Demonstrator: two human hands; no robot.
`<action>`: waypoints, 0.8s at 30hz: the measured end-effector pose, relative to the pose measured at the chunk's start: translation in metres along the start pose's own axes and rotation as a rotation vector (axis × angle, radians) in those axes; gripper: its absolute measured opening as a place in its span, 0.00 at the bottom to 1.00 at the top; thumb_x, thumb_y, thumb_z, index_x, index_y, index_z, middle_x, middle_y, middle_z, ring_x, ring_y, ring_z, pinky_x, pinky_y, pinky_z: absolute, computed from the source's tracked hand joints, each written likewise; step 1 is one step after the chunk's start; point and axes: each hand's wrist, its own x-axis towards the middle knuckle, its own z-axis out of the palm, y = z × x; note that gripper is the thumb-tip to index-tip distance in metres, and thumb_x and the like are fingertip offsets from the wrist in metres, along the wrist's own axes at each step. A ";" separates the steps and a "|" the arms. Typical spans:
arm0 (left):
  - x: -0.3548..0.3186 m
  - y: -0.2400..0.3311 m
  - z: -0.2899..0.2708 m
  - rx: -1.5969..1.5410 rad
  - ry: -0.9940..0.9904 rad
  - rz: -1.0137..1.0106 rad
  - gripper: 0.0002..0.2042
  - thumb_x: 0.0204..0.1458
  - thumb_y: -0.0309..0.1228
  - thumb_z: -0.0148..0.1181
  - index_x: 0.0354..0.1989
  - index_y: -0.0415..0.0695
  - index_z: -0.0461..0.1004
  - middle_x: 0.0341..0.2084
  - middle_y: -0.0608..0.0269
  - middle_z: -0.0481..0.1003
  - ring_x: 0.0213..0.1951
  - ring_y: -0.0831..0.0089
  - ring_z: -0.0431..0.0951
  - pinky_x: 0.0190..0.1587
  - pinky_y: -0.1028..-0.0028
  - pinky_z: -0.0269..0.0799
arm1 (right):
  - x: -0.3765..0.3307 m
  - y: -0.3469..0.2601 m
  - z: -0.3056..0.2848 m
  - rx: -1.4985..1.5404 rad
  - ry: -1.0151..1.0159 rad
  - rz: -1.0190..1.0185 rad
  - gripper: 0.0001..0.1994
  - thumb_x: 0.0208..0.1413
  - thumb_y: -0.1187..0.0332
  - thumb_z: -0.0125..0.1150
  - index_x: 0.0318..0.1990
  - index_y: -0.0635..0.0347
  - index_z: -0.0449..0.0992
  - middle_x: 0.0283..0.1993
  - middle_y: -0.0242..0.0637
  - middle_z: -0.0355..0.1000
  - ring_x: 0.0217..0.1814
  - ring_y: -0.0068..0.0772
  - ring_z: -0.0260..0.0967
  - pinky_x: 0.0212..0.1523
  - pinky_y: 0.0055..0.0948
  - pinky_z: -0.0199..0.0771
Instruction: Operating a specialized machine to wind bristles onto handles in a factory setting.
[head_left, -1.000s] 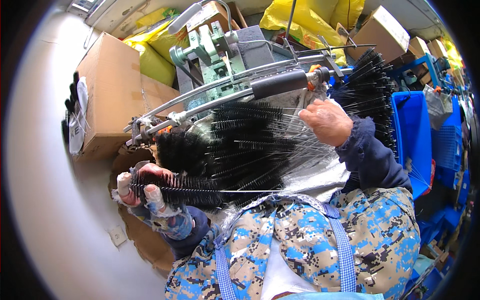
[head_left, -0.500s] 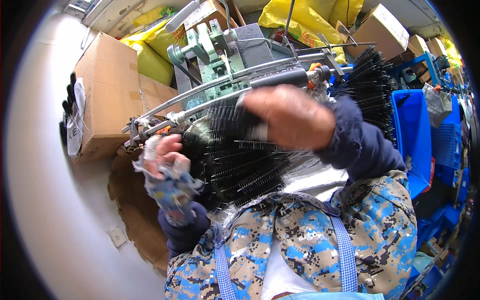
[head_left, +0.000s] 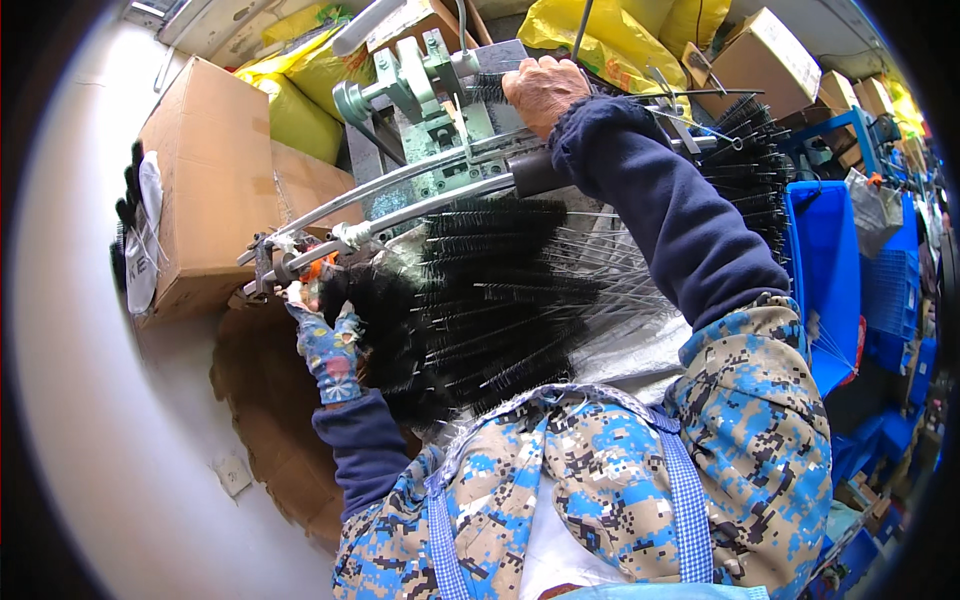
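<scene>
many black brushes [head_left: 490,300] heaped, cardboard box [head_left: 215,180] left, blue bin [head_left: 825,270] right

The right hand [head_left: 545,88] is bare and reaches far up, arm out straight in a dark blue sleeve, fingers curled over the green machine [head_left: 420,75]. The left hand [head_left: 325,335] wears a flowery cuff and stays low, far below that machine, bent up at the elbow.

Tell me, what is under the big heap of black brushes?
Under the brushes a grey sheet shows at the right, and the lap in a patterned apron below. The rest beneath the heap is covered.
</scene>
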 end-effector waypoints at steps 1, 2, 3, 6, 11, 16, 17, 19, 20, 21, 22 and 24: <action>0.000 -0.005 0.003 -0.017 0.017 0.017 0.37 0.37 0.29 0.67 0.57 0.40 0.53 0.45 0.53 0.68 0.44 0.68 0.70 0.48 0.72 0.65 | 0.000 0.000 0.000 0.009 -0.003 0.005 0.09 0.50 0.72 0.49 0.38 0.59 0.73 0.39 0.44 0.70 0.43 0.40 0.69 0.41 0.36 0.69; -0.001 -0.010 0.005 -0.019 0.017 0.016 0.37 0.37 0.29 0.67 0.57 0.40 0.53 0.45 0.53 0.68 0.44 0.68 0.70 0.48 0.72 0.65 | -0.001 0.000 -0.001 0.018 -0.005 0.010 0.09 0.50 0.72 0.49 0.38 0.58 0.73 0.39 0.45 0.70 0.43 0.40 0.69 0.41 0.36 0.69; -0.003 -0.012 0.007 0.001 0.006 0.075 0.36 0.36 0.27 0.66 0.56 0.39 0.54 0.43 0.54 0.69 0.42 0.69 0.70 0.46 0.73 0.66 | -0.002 -0.001 -0.002 0.016 -0.005 0.009 0.09 0.50 0.72 0.49 0.38 0.58 0.73 0.39 0.45 0.70 0.43 0.40 0.69 0.41 0.36 0.69; -0.014 0.003 0.004 0.086 0.021 0.222 0.33 0.35 0.24 0.66 0.53 0.37 0.58 0.35 0.58 0.72 0.35 0.69 0.72 0.41 0.73 0.69 | -0.004 -0.003 -0.002 -0.002 0.008 0.008 0.08 0.50 0.72 0.50 0.37 0.58 0.73 0.39 0.45 0.70 0.43 0.40 0.69 0.41 0.35 0.69; -0.021 0.003 0.012 0.085 -0.028 0.493 0.27 0.34 0.25 0.66 0.47 0.38 0.64 0.31 0.62 0.73 0.30 0.74 0.74 0.33 0.74 0.72 | -0.004 -0.002 0.000 0.049 0.075 -0.086 0.08 0.49 0.72 0.50 0.37 0.60 0.72 0.37 0.44 0.70 0.43 0.39 0.69 0.41 0.34 0.69; -0.025 -0.001 0.019 -0.054 -0.047 0.461 0.11 0.51 0.26 0.49 0.43 0.39 0.68 0.32 0.65 0.72 0.28 0.78 0.74 0.25 0.77 0.74 | -0.001 -0.005 -0.002 0.023 0.013 -0.039 0.08 0.48 0.72 0.51 0.36 0.60 0.73 0.37 0.45 0.70 0.42 0.39 0.70 0.39 0.34 0.70; -0.025 0.002 0.017 -0.057 -0.050 0.465 0.11 0.51 0.26 0.49 0.43 0.39 0.68 0.32 0.65 0.72 0.28 0.78 0.74 0.25 0.77 0.74 | 0.000 -0.004 0.002 0.014 0.043 -0.064 0.08 0.48 0.72 0.51 0.36 0.61 0.73 0.37 0.45 0.70 0.41 0.39 0.70 0.38 0.34 0.70; -0.027 0.011 0.010 0.008 -0.041 0.579 0.11 0.52 0.26 0.48 0.43 0.39 0.68 0.31 0.66 0.72 0.29 0.79 0.74 0.26 0.77 0.75 | 0.004 -0.003 0.007 0.004 0.086 -0.119 0.07 0.48 0.73 0.51 0.35 0.62 0.73 0.36 0.45 0.71 0.40 0.40 0.71 0.38 0.34 0.70; -0.027 0.011 0.011 0.008 -0.041 0.580 0.11 0.52 0.26 0.48 0.43 0.39 0.68 0.31 0.66 0.72 0.29 0.79 0.74 0.26 0.77 0.75 | 0.004 -0.003 0.009 0.004 0.086 -0.119 0.07 0.48 0.73 0.51 0.35 0.62 0.73 0.36 0.45 0.71 0.40 0.40 0.71 0.38 0.34 0.70; -0.027 0.011 0.011 -0.030 -0.048 0.537 0.11 0.52 0.26 0.48 0.43 0.39 0.68 0.30 0.65 0.73 0.29 0.78 0.74 0.26 0.77 0.75 | 0.004 -0.003 0.009 0.005 0.101 -0.134 0.07 0.48 0.73 0.51 0.35 0.62 0.73 0.36 0.45 0.71 0.40 0.40 0.71 0.38 0.34 0.70; -0.028 0.009 0.010 -0.062 -0.052 0.489 0.11 0.52 0.26 0.48 0.43 0.39 0.68 0.30 0.65 0.73 0.29 0.78 0.74 0.26 0.77 0.75 | 0.006 -0.005 0.010 0.011 0.118 -0.154 0.07 0.48 0.73 0.51 0.35 0.62 0.73 0.37 0.45 0.71 0.40 0.39 0.70 0.38 0.34 0.71; -0.037 0.040 -0.005 -0.172 -0.061 0.468 0.11 0.54 0.30 0.47 0.43 0.39 0.68 0.29 0.64 0.73 0.28 0.77 0.74 0.25 0.76 0.75 | 0.007 -0.007 0.011 0.011 0.132 -0.161 0.07 0.48 0.73 0.51 0.35 0.62 0.73 0.37 0.45 0.71 0.40 0.39 0.71 0.37 0.34 0.71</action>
